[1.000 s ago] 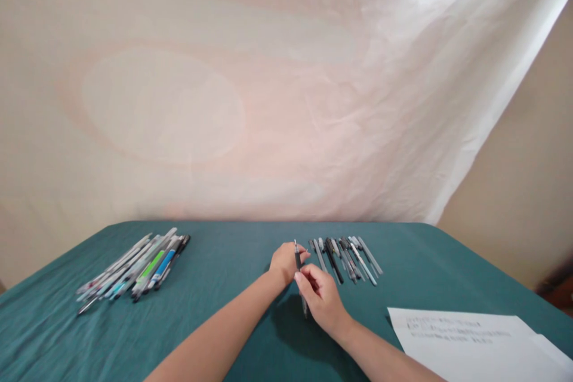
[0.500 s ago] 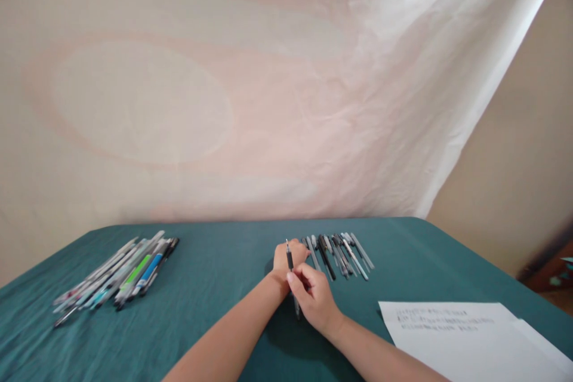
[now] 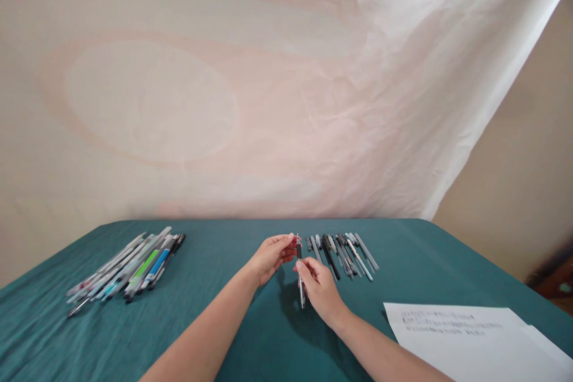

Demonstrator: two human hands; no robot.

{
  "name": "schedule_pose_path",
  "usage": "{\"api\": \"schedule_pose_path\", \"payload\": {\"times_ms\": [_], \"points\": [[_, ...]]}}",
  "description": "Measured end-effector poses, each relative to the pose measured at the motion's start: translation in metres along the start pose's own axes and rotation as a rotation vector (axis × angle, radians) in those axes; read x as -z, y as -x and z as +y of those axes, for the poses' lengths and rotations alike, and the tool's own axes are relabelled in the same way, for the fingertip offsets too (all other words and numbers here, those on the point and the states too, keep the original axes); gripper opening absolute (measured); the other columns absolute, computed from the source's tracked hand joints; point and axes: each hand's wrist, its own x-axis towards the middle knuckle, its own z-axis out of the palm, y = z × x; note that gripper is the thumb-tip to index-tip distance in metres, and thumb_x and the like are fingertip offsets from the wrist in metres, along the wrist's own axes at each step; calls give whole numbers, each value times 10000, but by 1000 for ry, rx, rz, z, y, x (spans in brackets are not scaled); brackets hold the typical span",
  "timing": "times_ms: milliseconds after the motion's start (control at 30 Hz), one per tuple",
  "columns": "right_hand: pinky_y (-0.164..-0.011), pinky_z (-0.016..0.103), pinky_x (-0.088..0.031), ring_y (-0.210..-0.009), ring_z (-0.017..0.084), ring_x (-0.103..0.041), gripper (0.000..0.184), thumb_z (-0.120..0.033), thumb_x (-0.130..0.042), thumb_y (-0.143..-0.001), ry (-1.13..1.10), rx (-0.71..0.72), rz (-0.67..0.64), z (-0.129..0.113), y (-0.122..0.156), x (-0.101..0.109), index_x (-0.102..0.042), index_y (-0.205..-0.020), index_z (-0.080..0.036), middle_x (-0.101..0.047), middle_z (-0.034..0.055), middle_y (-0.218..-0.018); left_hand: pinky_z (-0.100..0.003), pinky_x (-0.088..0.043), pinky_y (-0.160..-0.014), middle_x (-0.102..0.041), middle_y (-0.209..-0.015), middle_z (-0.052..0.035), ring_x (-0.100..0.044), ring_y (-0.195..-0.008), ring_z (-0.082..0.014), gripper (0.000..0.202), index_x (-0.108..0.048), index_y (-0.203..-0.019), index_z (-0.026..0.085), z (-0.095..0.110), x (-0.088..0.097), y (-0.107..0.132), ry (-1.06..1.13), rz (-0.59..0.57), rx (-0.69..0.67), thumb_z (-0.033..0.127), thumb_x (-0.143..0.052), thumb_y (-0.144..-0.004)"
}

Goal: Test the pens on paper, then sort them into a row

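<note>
My right hand (image 3: 319, 286) grips a slim ballpoint pen (image 3: 301, 293) between thumb and fingers at about its middle. The pen stands nearly upright, with a black grip section toward its upper end and a lighter lower barrel. My left hand (image 3: 274, 258) comes in from the left, its curled thumb and fingers closed around the pen's upper tip. Just right of the hands lies a loose row of black, grey and clear pens (image 3: 344, 258) on the cloth.
A bundle of pens and markers (image 3: 134, 265), some with green and blue barrels, lies at the left on the green tablecloth (image 3: 215, 250). White paper sheets (image 3: 470, 352) with handwritten lines rest at the right front. A pale hanging cloth (image 3: 268, 101) rises behind the table.
My left hand has drawn back from beside the row of pens and turned to the pen's upper tip. My right hand still holds the pen. The view has shifted slightly.
</note>
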Motion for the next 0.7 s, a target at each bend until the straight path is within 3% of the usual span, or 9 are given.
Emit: {"api": "schedule_pose_path", "payload": {"times_ms": [300,500,600,700], "points": [[-477,207,-334,-509,101,-443,323,-446,-428,-811,106,23,-28,2,2,-2,-546,-709,-162,-486,-24,-555,-191,-421,-604,-641,-761,-55,-573,-641,-92,222,-631,-759,129,7,4,-1,80,39,-26,307,-693,-641],[-454,194,-297,-476,83,-400,264,-368,-468,-789,207,66,-130,2,7,-5,-517,-622,-170,-445,-43,-508,-122,-319,-384,-598,-682,-11,-476,-473,-27,137,-601,-762,122,30,29,-10,311,260,-193,232,-650,-696],[-446,191,-286,-457,78,-394,225,-309,-485,-767,252,84,-157,0,9,-6,-486,-586,-175,-448,-45,-499,-106,-321,-373,-571,-637,7,-443,-442,-8,80,-581,-733,122,39,46,-14,433,360,-268,199,-588,-755],[-450,191,-281,-452,74,-377,217,-261,-487,-751,283,153,-161,-6,12,-5,-432,-555,-183,-419,-51,-492,-92,-355,-402,-555,-599,13,-430,-425,3,118,-570,-714,118,35,56,-16,416,464,-286,185,-527,-802]]}}
